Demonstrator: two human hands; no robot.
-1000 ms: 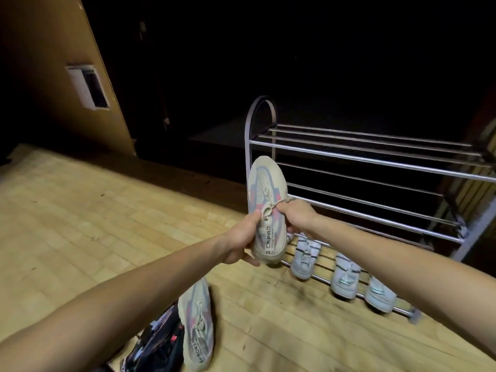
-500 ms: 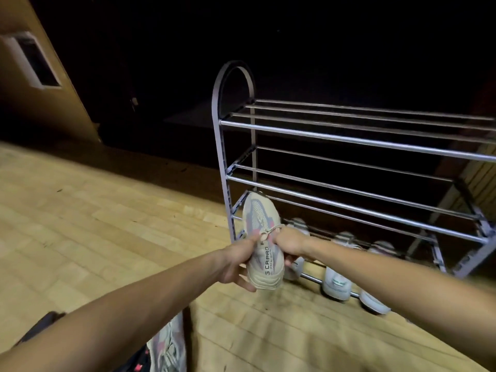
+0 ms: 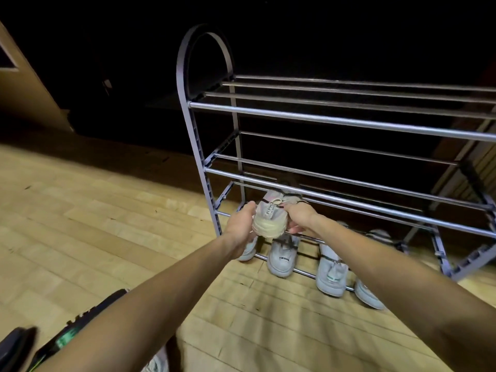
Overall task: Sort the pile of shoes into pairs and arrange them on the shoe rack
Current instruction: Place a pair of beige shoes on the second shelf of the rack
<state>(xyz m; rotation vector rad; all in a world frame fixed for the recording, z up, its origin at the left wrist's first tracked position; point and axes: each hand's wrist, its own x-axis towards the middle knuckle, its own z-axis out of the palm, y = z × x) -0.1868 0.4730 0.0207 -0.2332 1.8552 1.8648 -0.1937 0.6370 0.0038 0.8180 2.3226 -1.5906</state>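
A pale sneaker with pink and grey panels [image 3: 269, 217] is held heel toward me at the left end of the metal shoe rack [image 3: 330, 120]. Its toe pokes in between the lowest rails, under the second shelf bar. My left hand [image 3: 241, 222] grips its left side and my right hand [image 3: 300, 218] grips its right side near the lace loop. Below it, several light grey sneakers [image 3: 280, 257] stand in a row on the bottom shelf, heels toward me.
A black shoe with green accents [image 3: 67, 334] lies on the wooden floor [image 3: 94, 224] at the lower left, with a pale shoe [image 3: 157, 363] partly hidden under my left forearm. A tan wall [image 3: 24, 95] stands at the far left. The rack's upper shelves hold nothing.
Both hands have carried the pale sneaker down and forward, from in front of the rack's left post into the lower shelf. The view has moved closer to the rack.
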